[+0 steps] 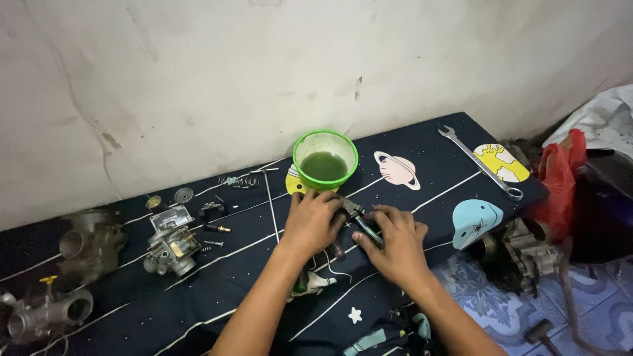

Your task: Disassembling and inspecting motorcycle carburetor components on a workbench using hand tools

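Both my hands pinch one small green-handled metal tool (361,223), left hand (314,221) on its far end, right hand (394,238) gripping the near handle.

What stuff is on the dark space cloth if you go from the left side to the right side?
Grey metal engine part → carburetor → left hand → right hand → long silver wrench → red plastic bag, just off the cloth.
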